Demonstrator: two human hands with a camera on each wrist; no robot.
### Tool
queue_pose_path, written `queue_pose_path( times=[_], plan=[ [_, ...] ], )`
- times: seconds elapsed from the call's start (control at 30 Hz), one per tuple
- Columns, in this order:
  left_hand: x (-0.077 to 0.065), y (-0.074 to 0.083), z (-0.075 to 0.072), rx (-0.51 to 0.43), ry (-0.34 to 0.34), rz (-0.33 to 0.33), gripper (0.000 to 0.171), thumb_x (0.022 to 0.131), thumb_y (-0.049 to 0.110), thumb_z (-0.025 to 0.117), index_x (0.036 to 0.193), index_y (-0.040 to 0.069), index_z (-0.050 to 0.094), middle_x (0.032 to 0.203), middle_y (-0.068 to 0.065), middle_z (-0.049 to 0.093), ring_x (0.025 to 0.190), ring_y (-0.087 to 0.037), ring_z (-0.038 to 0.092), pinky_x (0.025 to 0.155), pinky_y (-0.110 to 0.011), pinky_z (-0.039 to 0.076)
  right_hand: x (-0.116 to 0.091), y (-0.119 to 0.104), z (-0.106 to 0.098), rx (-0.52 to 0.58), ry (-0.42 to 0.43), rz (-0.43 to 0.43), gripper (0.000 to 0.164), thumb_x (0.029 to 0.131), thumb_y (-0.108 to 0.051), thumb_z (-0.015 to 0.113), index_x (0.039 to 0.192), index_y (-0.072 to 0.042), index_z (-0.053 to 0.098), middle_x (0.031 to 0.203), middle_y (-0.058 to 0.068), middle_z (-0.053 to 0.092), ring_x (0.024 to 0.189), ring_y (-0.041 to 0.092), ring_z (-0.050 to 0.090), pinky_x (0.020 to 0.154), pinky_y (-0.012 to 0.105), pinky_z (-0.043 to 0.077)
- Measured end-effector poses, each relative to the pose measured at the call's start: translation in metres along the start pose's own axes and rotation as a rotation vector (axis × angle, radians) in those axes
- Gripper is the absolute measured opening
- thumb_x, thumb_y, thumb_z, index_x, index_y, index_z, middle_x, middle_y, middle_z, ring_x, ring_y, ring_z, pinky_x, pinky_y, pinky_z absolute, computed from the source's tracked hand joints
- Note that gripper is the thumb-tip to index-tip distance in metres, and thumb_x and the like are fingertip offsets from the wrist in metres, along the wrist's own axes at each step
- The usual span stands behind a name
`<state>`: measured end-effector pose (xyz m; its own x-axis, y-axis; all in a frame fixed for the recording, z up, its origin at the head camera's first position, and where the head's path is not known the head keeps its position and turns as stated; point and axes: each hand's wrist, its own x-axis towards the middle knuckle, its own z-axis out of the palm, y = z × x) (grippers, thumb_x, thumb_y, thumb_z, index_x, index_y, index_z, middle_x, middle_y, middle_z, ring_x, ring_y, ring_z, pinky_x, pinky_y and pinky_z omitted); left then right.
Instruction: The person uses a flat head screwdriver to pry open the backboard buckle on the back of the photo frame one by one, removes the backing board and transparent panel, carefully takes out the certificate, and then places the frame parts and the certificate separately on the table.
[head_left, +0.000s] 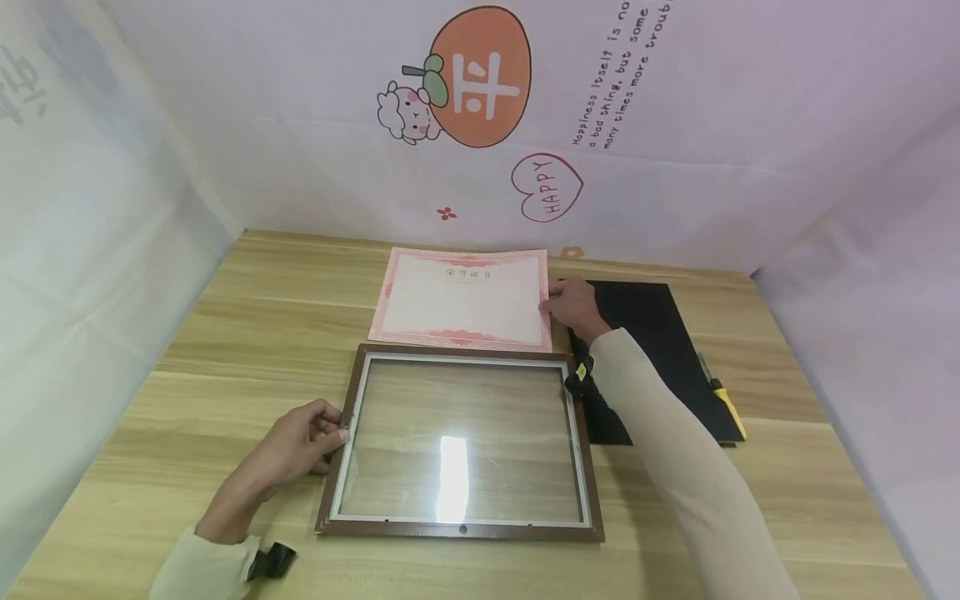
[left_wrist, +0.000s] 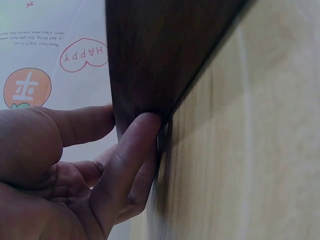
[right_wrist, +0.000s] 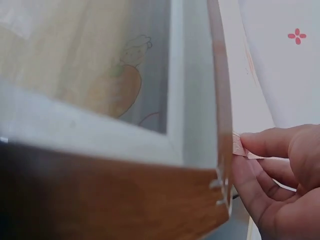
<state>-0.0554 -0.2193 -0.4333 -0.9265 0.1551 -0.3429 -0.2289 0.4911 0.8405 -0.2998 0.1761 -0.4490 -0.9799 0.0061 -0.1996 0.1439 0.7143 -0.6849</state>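
Observation:
A brown picture frame [head_left: 532, 532] with a pale inner lip and a glass pane lies on the table in front of me. My left hand [head_left: 296, 446] grips its left side, the thumb on top and a finger against the outer edge; the left wrist view shows these fingers on the dark frame side [left_wrist: 140, 55]. Beyond the frame lies a certificate [head_left: 465, 308] with a pink border, close along the frame's far edge. With thumb and fingers my right hand [head_left: 577, 307] pinches the certificate's right edge, which the right wrist view shows beside the frame corner [right_wrist: 200, 185].
Under my right forearm lies a black backing board [head_left: 645, 333], partly hidden by the sleeve. A screwdriver [head_left: 723, 396] with a yellow handle rests along its right side. White printed cloth [head_left: 300, 150] hangs behind the wooden table [head_left: 247, 333] and at both sides.

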Motion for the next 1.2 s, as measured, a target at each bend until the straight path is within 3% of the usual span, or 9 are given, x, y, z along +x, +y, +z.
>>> queue_pose_path(
  times=[0.2,0.53,0.73,0.97,1.07,1.2],
  plan=[
    [0.000,0.000,0.000,-0.007,0.001,-0.008,0.028,0.097,0.006,0.059,0.120,-0.009,0.051,0.105,-0.018,0.057,0.078,-0.020,0.061,0.064,-0.029,0.060,-0.006,-0.006,0.002,-0.090,0.060,-0.033,0.036,0.084,-0.010,0.073,0.118,0.000,0.070,0.105,0.017,0.072,0.084,0.021,0.060,0.066,0.024,0.047],
    [0.000,0.000,0.000,-0.014,0.002,-0.015,0.028,0.097,0.005,0.059,0.120,-0.009,0.051,0.107,-0.018,0.056,0.079,-0.021,0.061,0.065,-0.029,0.061,-0.009,-0.008,0.003,-0.143,0.071,-0.041,0.021,0.083,-0.009,0.073,0.103,-0.002,0.072,0.083,0.009,0.064,0.075,0.020,0.055,0.058,0.024,0.042],
    [0.000,0.000,0.000,-0.015,0.004,-0.016,0.028,0.097,0.005,0.059,0.119,-0.009,0.051,0.106,-0.018,0.056,0.079,-0.021,0.061,0.065,-0.029,0.061,-0.012,-0.009,0.002,-0.163,0.076,-0.038,0.023,0.085,-0.011,0.074,0.106,-0.002,0.070,0.087,0.009,0.064,0.084,0.023,0.057,0.067,0.028,0.047],
    [0.001,-0.001,0.000,-0.016,0.008,-0.022,0.027,0.097,0.005,0.059,0.119,-0.008,0.052,0.105,-0.018,0.057,0.079,-0.020,0.062,0.065,-0.029,0.061,-0.014,-0.009,0.001,-0.181,0.081,-0.067,0.011,0.084,-0.010,0.071,0.093,-0.003,0.069,0.075,0.006,0.058,0.076,0.022,0.054,0.059,0.026,0.041],
    [0.000,-0.001,0.001,-0.009,0.006,-0.018,0.027,0.097,0.005,0.059,0.119,-0.009,0.051,0.105,-0.018,0.057,0.078,-0.020,0.062,0.064,-0.029,0.061,-0.016,-0.008,-0.001,-0.160,0.067,-0.088,0.016,0.088,-0.011,0.067,0.100,-0.001,0.071,0.086,0.011,0.065,0.079,0.023,0.057,0.063,0.028,0.047],
    [0.000,-0.001,0.000,-0.003,0.000,-0.005,0.029,0.097,0.007,0.059,0.120,-0.009,0.051,0.106,-0.018,0.056,0.079,-0.020,0.061,0.064,-0.030,0.060,-0.021,-0.008,-0.006,-0.100,0.055,-0.132,0.029,0.095,-0.017,0.060,0.118,-0.001,0.068,0.112,0.018,0.069,0.096,0.028,0.064,0.079,0.039,0.056]
  ],
)
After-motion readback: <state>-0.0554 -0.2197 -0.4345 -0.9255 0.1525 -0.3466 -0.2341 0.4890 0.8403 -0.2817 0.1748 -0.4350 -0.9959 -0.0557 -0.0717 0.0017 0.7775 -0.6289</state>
